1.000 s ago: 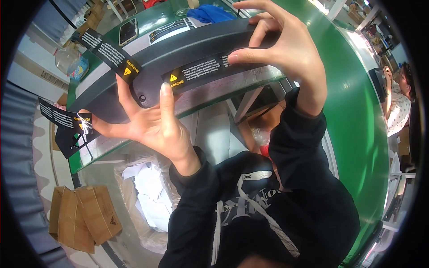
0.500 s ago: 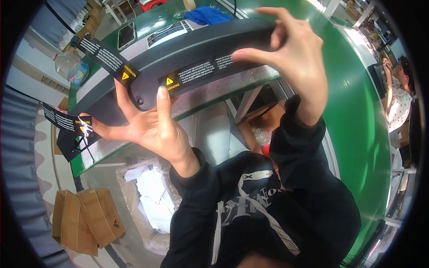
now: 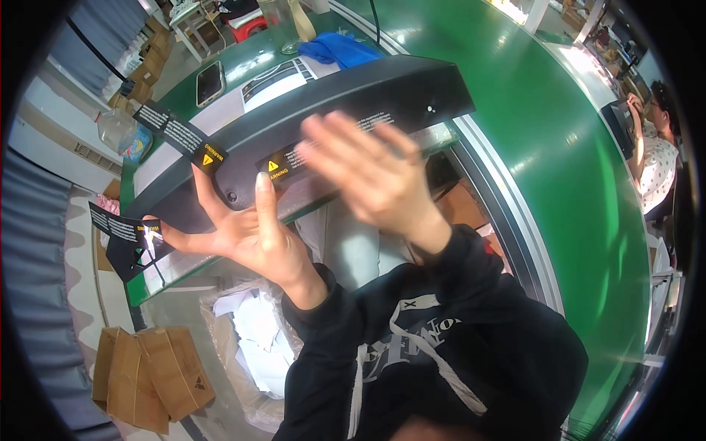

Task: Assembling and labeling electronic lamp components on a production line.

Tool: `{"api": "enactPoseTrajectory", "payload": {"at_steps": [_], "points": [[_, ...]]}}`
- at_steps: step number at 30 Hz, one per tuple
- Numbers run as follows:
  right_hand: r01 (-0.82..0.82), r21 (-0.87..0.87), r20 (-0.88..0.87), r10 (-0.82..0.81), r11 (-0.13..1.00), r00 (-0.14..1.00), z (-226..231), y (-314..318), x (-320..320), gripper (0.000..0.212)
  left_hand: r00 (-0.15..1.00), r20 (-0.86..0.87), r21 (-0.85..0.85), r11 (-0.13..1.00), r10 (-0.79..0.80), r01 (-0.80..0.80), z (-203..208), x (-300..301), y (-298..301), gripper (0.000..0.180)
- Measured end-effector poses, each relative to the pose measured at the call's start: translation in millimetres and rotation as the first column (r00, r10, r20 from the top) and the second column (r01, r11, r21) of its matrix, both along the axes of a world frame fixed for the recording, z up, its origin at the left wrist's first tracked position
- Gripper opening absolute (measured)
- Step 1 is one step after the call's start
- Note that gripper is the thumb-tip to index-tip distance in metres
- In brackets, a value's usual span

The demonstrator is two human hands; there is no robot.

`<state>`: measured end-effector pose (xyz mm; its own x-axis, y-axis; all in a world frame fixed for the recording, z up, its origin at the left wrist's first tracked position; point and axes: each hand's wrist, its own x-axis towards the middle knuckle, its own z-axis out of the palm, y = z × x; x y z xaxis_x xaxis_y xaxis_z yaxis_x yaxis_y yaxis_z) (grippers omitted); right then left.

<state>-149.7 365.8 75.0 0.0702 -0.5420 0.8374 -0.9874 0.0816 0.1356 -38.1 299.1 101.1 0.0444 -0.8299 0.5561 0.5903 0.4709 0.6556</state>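
Observation:
A long curved black panel lies along the table's near edge. On its front face is a black warning label with a yellow triangle, partly hidden by my right hand. That hand is flat with fingers stretched out, blurred, over the label's middle. My left hand has its fingers spread, the thumb tip at the label's left end. Another warning label clings by one end to a raised fingertip. At a lower fingertip is a further warning label, partly lit by glare.
Behind the panel, a phone, a printed sheet and a blue cloth lie on the green table. A plastic bottle stands left. Below are a lined bin of white paper and a cardboard box. A person sits far right.
My right hand has moved left and down from the panel's right end, its fingers going from a curved spread to flat over the label. The left hand keeps its pose.

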Motion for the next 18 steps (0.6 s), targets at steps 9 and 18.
{"api": "enactPoseTrajectory", "payload": {"at_steps": [9,18], "points": [[-0.043,-0.238,0.666,0.195,0.970,0.720,-11.0,55.1,-89.4,0.056,0.950,0.088,-0.063,0.954,0.299,-0.294,-1.4,-31.9,-3.9,0.096],[-0.292,-0.615,0.715,0.674,0.733,0.186,-30.5,68.4,-115.0,0.052,0.954,-0.162,-0.063,0.963,0.250,-0.263,17.8,-8.5,0.6,0.105]]}}
